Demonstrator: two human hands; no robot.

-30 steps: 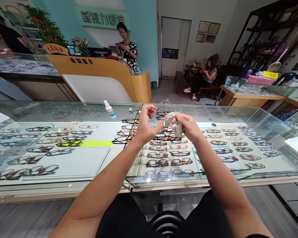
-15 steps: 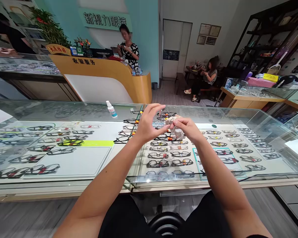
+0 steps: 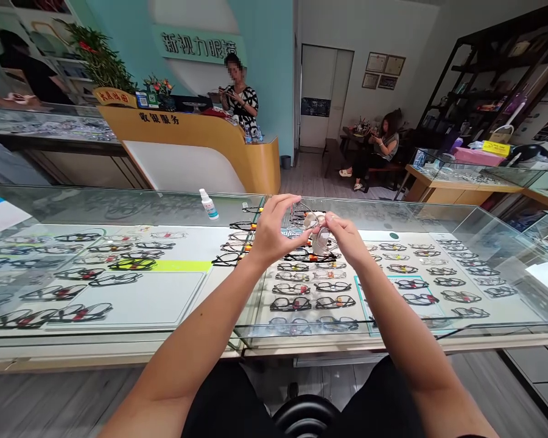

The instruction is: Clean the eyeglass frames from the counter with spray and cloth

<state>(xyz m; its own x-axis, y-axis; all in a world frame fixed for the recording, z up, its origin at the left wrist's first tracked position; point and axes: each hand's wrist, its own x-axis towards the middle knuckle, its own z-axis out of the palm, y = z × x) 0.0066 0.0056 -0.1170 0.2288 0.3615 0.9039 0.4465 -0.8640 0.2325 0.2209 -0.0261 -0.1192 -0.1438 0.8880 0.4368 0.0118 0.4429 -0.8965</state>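
Above the glass display case, I hold a pair of thin-rimmed eyeglasses (image 3: 304, 205) between my two hands. My left hand (image 3: 274, 236) has thumb and forefinger spread around one side of the frame, touching its edge. My right hand (image 3: 348, 242) pinches at the lens nearer to it, with the fingers closed. A pale, soft-looking piece like a cloth (image 3: 320, 242) shows at that lens, partly hidden by the fingers. A white spray bottle (image 3: 209, 205) with a blue label stands on the glass top, left of my left hand.
Rows of eyeglasses (image 3: 290, 303) lie inside the glass case (image 3: 164, 336) beneath my arms. Across the aisle is a wooden counter (image 3: 256, 167) with a person (image 3: 243, 100) behind it. Another person (image 3: 383, 146) sits at the back right. A second display case (image 3: 461, 176) stands to the right.
The view has shifted slightly, so the room sits a little lower. My right fingers and the pale piece have moved a little over the lens; my left hand keeps its hold.
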